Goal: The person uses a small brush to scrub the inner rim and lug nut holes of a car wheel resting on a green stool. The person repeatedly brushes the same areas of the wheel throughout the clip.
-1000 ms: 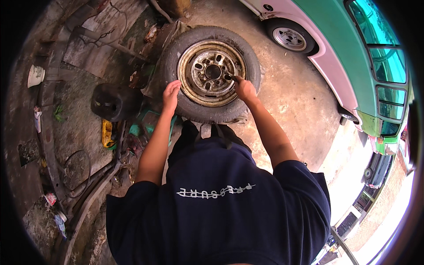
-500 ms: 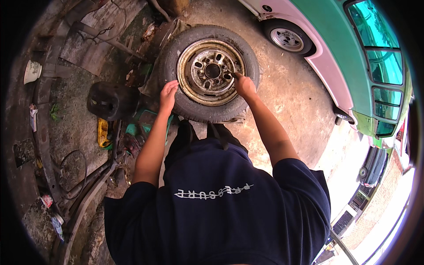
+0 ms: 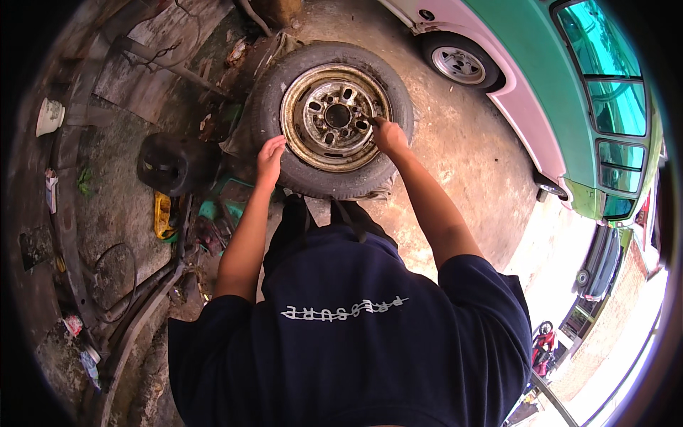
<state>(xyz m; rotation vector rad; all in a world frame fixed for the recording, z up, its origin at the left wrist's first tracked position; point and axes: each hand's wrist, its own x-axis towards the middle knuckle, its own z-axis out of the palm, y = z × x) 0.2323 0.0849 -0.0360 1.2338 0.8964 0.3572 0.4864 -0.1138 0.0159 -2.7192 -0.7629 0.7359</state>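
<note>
A tyre [image 3: 260,117] on a rusty steel wheel rim [image 3: 300,135] lies flat just ahead of my legs, its outer face up. My left hand [image 3: 269,158] rests at the tyre's near left side, fingers stretched out toward the rim's edge, holding nothing. Across the rim at the right, my right hand [image 3: 391,138] is closed around a small dark tool [image 3: 373,121]. Only its tip shows, pointing in at the holes around the hub opening, so its kind is hidden.
A green and pink van [image 3: 526,89] stands at the right. Left of the wheel are a black container [image 3: 162,164], a yellow plastic piece [image 3: 164,215] and long metal frame parts [image 3: 146,307]. A red motorbike [image 3: 543,349] and a dark car [image 3: 600,263] show farther off at the lower right.
The wheel and both hands sit slightly farther left in the picture, as the view has shifted a little. A red motorbike has come into sight. Both hands keep nearly the same hold.
</note>
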